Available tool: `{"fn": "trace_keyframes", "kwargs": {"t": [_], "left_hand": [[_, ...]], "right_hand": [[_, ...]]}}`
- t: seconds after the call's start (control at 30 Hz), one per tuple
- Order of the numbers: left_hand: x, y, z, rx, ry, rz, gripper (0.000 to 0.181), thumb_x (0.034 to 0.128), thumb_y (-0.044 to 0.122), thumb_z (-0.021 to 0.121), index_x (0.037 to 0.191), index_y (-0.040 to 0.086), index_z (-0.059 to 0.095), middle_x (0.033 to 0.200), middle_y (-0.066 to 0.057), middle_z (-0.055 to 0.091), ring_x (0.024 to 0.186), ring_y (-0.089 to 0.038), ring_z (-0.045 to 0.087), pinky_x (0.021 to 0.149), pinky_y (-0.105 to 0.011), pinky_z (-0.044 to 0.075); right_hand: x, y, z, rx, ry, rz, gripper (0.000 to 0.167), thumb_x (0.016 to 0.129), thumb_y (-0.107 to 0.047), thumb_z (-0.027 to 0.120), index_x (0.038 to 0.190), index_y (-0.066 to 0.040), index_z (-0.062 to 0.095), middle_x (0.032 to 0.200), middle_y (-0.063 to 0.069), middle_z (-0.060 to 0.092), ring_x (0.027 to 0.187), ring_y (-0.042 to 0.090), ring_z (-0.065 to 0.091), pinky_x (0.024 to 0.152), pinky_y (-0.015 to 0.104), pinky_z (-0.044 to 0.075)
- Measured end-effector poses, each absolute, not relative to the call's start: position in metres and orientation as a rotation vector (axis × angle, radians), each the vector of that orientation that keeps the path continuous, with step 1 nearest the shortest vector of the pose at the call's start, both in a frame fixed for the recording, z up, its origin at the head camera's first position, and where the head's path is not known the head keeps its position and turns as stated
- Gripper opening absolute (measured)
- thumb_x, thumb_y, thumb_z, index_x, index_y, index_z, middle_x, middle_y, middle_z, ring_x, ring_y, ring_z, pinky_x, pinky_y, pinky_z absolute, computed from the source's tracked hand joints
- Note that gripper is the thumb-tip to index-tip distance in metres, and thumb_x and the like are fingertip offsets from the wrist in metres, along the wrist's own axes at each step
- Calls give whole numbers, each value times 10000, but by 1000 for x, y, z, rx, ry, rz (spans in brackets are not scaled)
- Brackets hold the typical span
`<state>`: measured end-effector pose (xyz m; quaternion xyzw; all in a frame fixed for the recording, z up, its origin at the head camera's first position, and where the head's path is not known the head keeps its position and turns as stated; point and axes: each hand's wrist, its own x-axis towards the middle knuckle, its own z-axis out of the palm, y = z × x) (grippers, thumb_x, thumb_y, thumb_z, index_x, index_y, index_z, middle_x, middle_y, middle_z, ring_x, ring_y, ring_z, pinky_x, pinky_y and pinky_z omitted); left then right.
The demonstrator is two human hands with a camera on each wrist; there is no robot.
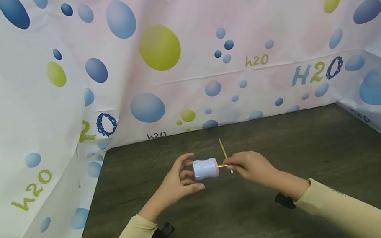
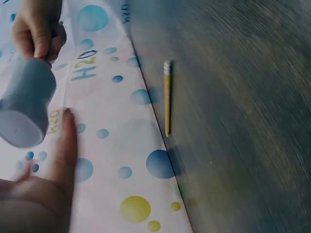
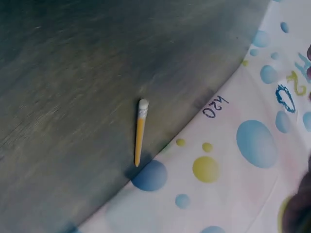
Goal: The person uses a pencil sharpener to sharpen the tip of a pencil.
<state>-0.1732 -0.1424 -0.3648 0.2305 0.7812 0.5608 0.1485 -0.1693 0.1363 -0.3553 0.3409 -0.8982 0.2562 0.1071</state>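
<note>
Dark table (image 1: 217,225): we see a lying pencil (image 3: 140,131).
Pale-blue sharpener (image 1: 205,169): between hands.
Left hand (image 1: 174,183): loose beside it.
Right hand (image 1: 250,164): pinching inserted pencil (image 1: 222,165).

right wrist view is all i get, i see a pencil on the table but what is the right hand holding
Observer: The right hand pinches a thin yellow stick.
Operator: what's at its far end
Observer: A pale blue cylinder, meeting the stick at its pink-rimmed end.
Operator: is the left hand gripping that cylinder
Observer: Seemingly not: in the left wrist view its visible fingers stand open, clear of the cylinder.
</note>
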Motion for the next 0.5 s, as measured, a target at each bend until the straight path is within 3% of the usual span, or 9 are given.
{"fn": "trace_keyframes", "kwargs": {"t": [0.1,0.17,0.23,0.33,0.5], "left_hand": [[-176,-144,-366,495,2095,1639,845,1005,577,556,1516,-67,363,1327,-340,605,1003,-259,736,811,-329,634],[-177,-144,-366,411,2024,1625,944,971,704,447,1438,-116,465,1231,-343,673,864,-149,754,725,-255,621],[-176,-144,-366,377,1965,1625,982,928,733,449,1364,-141,541,1162,-331,712,775,-63,733,662,-191,589],[-175,-143,-365,424,1975,1599,952,881,690,531,1318,-155,586,1085,-326,737,719,-35,716,648,-206,585],[-172,-143,-364,598,2159,1485,679,1010,395,595,1399,-157,520,1130,-326,727,800,-161,726,695,-350,626]], "right_hand": [[-168,136,-363,1030,-2328,511,200,817,-19,799,1011,-65,776,764,10,707,634,109,615,533,211,479],[-169,136,-367,1063,-2152,409,278,722,34,841,969,-76,773,729,-3,669,627,120,616,521,226,500],[-170,135,-370,1094,-2036,350,334,653,61,861,942,-80,774,715,-9,648,626,118,623,512,229,514],[-168,135,-373,1130,-1977,339,383,583,110,865,910,-72,784,698,-13,637,606,103,619,474,195,475],[-161,135,-370,1141,-2104,380,349,624,130,855,909,-61,791,693,-10,662,582,85,614,456,146,391]]}}
